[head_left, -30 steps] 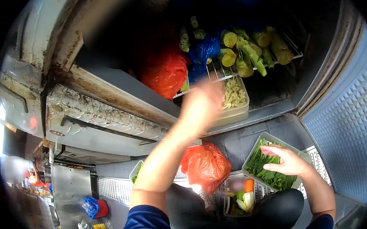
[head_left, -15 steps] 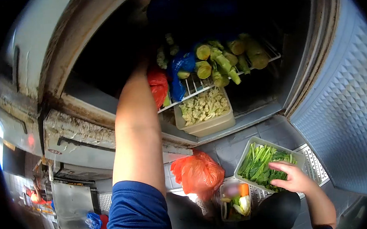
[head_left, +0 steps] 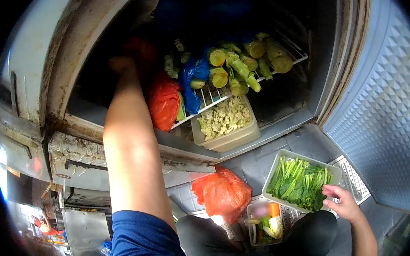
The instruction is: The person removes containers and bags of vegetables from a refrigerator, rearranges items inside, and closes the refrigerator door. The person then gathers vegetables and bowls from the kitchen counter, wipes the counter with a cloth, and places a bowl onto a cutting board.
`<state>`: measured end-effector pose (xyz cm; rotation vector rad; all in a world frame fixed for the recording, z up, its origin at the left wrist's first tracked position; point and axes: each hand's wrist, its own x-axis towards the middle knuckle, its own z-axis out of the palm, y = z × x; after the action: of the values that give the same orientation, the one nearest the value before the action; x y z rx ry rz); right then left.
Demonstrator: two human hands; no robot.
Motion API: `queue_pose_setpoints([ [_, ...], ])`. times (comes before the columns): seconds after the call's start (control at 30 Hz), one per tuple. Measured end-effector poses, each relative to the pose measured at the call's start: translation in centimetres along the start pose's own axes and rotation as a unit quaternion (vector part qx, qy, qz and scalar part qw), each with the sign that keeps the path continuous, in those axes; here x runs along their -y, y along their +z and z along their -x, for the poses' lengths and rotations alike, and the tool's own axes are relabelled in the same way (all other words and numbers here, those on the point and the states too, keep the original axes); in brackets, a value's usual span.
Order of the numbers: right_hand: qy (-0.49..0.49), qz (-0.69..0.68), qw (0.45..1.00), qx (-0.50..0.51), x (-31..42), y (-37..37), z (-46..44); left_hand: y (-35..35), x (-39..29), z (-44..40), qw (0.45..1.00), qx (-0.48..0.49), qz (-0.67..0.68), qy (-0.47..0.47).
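My left hand [head_left: 123, 64] reaches deep into the dark left side of the refrigerator, beside a dim red plastic bag [head_left: 141, 49]; its fingers are lost in shadow. Below it, a brighter red bag [head_left: 164, 102] hangs over the wire shelf [head_left: 208, 98]. Thick green stems [head_left: 238, 65] and a blue plastic bag [head_left: 195, 77] lie on that shelf. At the lower right, my right hand [head_left: 342, 201] is at the near right corner of a pale tray [head_left: 271, 167] of leafy greens [head_left: 300, 181]. Its fingers are slightly bent and apart; whether they touch the tray is unclear.
A tub [head_left: 234, 140] of cauliflower pieces stands under the shelf. On the floor are an orange-red plastic bag [head_left: 222, 192] and a small container [head_left: 254, 235] of mixed vegetables between my knees. The textured refrigerator door [head_left: 377, 98] stands ajar at the right.
My left arm has moved left and deeper inside, uncovering more of the red bag on the shelf. My right hand has shifted from above the greens to the tray's near right corner.
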<state>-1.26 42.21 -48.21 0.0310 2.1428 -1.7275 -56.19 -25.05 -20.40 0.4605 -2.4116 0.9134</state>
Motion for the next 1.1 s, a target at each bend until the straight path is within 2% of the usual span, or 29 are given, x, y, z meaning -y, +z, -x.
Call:
queue_pose_setpoints([
  [0.07,-0.012,-0.002,1.000,0.012,0.6,0.4,-0.3,0.8,-0.5,-1.2,0.981,-0.042,0.119,-0.149],
  [0.13,-0.021,-0.004,1.000,0.022,1.1,0.5,-0.7,1.3,-1.5,-2.5,0.924,-0.086,0.235,-0.288],
  [0.2,-0.025,-0.004,0.999,0.036,1.3,0.8,-1.0,-0.2,-1.7,-1.8,0.873,-0.132,0.322,-0.342],
  [0.27,-0.034,0.001,0.998,0.044,1.6,1.1,-1.6,-6.2,-2.7,2.3,0.844,-0.180,0.390,-0.321],
  [0.37,-0.029,-0.024,0.997,0.063,3.0,1.3,-3.1,-13.6,-3.3,10.5,0.749,-0.246,0.575,-0.217],
  [0.43,-0.016,-0.088,0.995,0.050,4.1,1.9,-4.4,-19.0,-5.4,17.1,0.503,-0.291,0.787,-0.208],
  [0.5,-0.063,-0.160,0.984,0.037,3.7,2.3,-6.7,-19.0,-4.3,22.0,0.653,-0.320,0.667,-0.160],
  [0.53,-0.101,-0.219,0.969,0.048,4.4,2.4,-7.8,-21.6,-4.9,25.9,0.632,-0.306,0.688,-0.185],
  [0.57,-0.077,-0.272,0.958,0.047,6.2,2.6,-8.2,-24.8,-5.4,29.3,0.613,-0.280,0.708,-0.211],
  [0.63,-0.060,-0.338,0.937,0.062,8.9,3.3,-9.4,-27.7,-6.0,33.4,0.509,-0.243,0.821,-0.092],
  [0.7,-0.039,-0.416,0.902,0.112,10.2,4.0,-9.9,-29.9,-6.6,37.3,0.455,-0.156,0.874,-0.061],
  [0.77,-0.035,-0.484,0.862,0.148,11.6,4.5,-9.7,-31.1,-7.9,41.3,0.515,-0.097,0.850,-0.047],
  [0.8,-0.099,-0.504,0.835,0.197,12.4,4.6,-9.6,-31.9,-8.5,43.0,0.545,-0.076,0.834,-0.037],
  [0.83,-0.092,-0.609,0.756,0.222,12.2,4.7,-9.2,-32.4,-8.9,44.7,0.575,-0.056,0.816,-0.024],
  [0.87,-0.083,-0.606,0.780,0.134,12.4,4.5,-8.8,-32.8,-9.4,46.0,0.601,-0.037,0.799,-0.010],
  [0.9,-0.072,-0.596,0.799,0.044,12.5,4.4,-8.3,-32.7,-9.8,47.8,0.599,-0.027,0.800,0.023],
  [0.93,-0.075,-0.616,0.780,0.078,9.9,2.8,-8.5,-32.3,-10.0,49.3,0.607,-0.025,0.791,0.075],
  [1.0,-0.037,-0.497,0.866,-0.029,6.6,1.1,-7.4,-30.8,-10.9,52.8,0.622,-0.033,0.742,0.247],
  [1.03,0.006,-0.416,0.907,-0.060,4.1,-0.1,-7.3,-29.8,-11.7,55.0,0.613,-0.007,0.724,0.315],
  [1.1,0.112,-0.225,0.959,-0.128,-1.5,-1.9,-6.7,-26.6,-14.5,60.3,0.571,0.123,0.702,0.407],
])
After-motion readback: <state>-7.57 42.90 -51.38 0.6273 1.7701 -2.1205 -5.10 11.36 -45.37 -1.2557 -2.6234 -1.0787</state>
